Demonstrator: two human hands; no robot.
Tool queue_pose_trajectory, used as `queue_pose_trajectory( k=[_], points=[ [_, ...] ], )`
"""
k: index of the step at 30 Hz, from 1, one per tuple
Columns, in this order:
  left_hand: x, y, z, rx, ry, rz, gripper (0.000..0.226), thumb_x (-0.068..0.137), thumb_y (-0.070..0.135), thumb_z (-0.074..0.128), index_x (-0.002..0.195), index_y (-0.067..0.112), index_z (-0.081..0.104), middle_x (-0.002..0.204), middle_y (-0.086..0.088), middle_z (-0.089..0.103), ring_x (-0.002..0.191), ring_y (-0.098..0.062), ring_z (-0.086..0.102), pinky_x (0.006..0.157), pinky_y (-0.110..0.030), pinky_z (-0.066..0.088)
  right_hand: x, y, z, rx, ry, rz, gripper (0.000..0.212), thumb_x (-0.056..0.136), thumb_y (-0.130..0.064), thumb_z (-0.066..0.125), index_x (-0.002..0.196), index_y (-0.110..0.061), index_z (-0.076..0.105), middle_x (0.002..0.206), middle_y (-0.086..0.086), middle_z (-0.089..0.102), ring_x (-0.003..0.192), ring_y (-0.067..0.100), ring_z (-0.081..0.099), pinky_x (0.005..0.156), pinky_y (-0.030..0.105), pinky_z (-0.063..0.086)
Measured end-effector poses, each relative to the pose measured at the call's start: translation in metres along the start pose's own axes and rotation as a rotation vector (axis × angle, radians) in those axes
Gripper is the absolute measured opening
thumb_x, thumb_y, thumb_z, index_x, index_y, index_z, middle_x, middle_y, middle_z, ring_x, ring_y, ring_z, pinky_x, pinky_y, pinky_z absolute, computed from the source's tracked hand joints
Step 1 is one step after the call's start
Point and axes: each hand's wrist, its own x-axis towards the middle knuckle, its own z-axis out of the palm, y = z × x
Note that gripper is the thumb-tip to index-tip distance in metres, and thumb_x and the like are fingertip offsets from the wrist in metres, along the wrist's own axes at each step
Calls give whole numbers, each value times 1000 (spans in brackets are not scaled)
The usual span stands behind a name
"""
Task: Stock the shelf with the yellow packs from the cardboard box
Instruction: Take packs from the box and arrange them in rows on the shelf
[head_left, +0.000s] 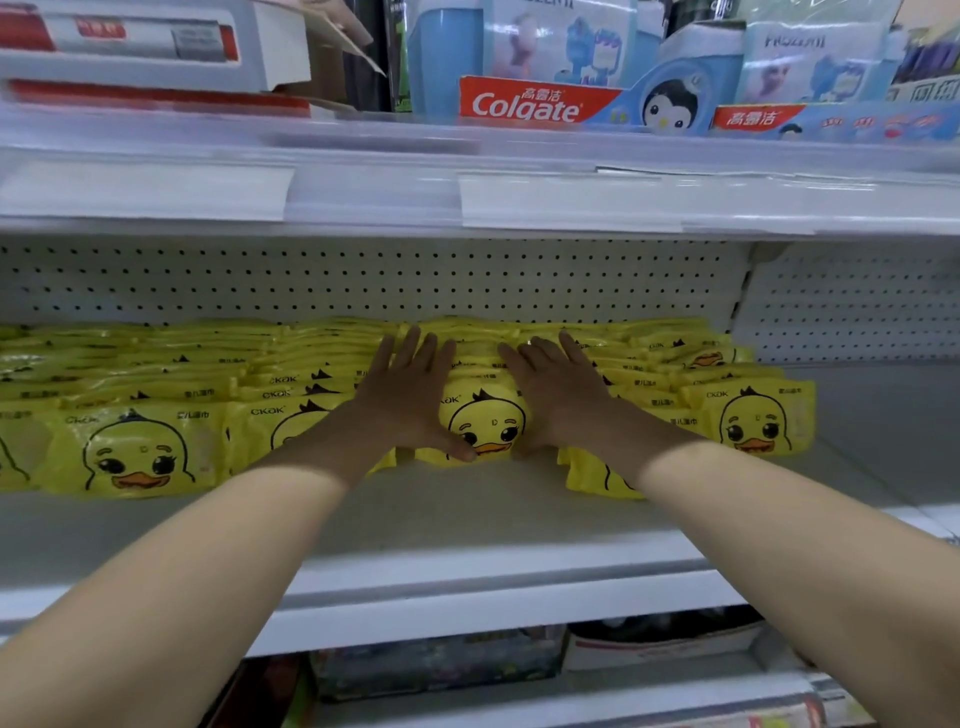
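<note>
**On the middle shelf: both hands flat on the yellow packs**

On the white shelf, yellow packs with a cartoon duck face stand in rows running front to back. They fill the shelf from the left edge of view to a last row on the right. Bare shelf lies in front of them and to the right of that last row.

Left hand lies palm-down on the packs, just left of the centre row. Its fingers are straight and slightly spread, pointing to the back. Its thumb reaches across the centre row's front pack, near the duck's beak.

Right hand is also palm-down, just right of the same row, fingers straight and apart. Neither hand is curled round anything; the centre row sits between the two.

One pack sits further forward than the rest, partly hidden under the right forearm.

Behind the packs is a white pegboard. The shelf above has blank price tags, red toothpaste boxes and a blue cup. Below are boxed goods, too blurred to identify.
</note>
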Motion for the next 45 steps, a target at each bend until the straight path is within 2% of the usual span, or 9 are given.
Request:
queue_pose_trajectory(
  k=[12,14,16,18,19,22,30,40,45],
  points=[
    [-1,-13,11,45,45,8,142,57,80,69,153,19,-17,163,-9,-8,147,-30,-21,119,-50,-11,-3,20,-11,83,-73,-91,136,64,-57,83,156,-25,-12,166,5,3,152,23,-4,123,46,-3],
    [-6,-16,10,-65,124,66,136,56,78,69,155,22,-6,163,-6,-1,149,-26,-16,120,-48,-9,-7,25,-19,341,-41,-55,126,66,-55,84,157,-29,1,163,7,17,151,26,7,122,41,8],
    [-9,-15,7,-310,335,108,114,57,69,76,152,27,28,156,-4,30,148,-24,8,121,-44,4,-7,29,-24,571,112,-30,101,67,-51,85,151,-34,32,143,7,47,137,30,30,110,35,29],
    [-8,-14,4,-483,535,129,81,55,56,84,127,28,61,122,-1,61,127,-25,39,112,-43,27,-6,29,-23,632,233,-34,69,67,-47,86,130,-35,59,115,1,61,118,25,42,95,33,38],
    [-6,-14,5,-489,589,148,67,55,53,85,115,28,68,106,4,64,115,-24,46,104,-42,34,-5,27,-21,637,261,-40,57,67,-46,86,120,-35,66,105,-2,62,112,23,43,92,33,39],
    [0,-14,10,-444,632,201,47,57,56,81,94,29,73,83,14,64,97,-22,51,89,-37,37,0,19,-14,634,303,-51,40,68,-43,86,104,-33,73,92,-7,59,104,21,45,87,32,39],
    [0,-12,8,-388,573,133,27,61,48,82,77,28,76,67,18,58,94,-17,46,83,-27,22,3,13,-12,561,331,-11,22,71,-44,82,86,-29,79,88,-3,65,95,17,44,84,34,41],
    [3,-14,5,-269,492,94,35,66,63,72,76,30,74,65,15,56,92,-12,42,93,-34,34,1,18,-11,453,315,-29,23,82,-46,73,96,-29,77,104,-3,67,112,21,46,93,32,35],
    [-2,-6,-6,-265,465,116,76,52,83,63,105,28,68,81,13,62,98,-12,41,95,-29,29,-19,61,-16,473,306,27,41,81,-50,74,115,-28,71,123,0,63,123,22,43,103,35,37]
  ],
)
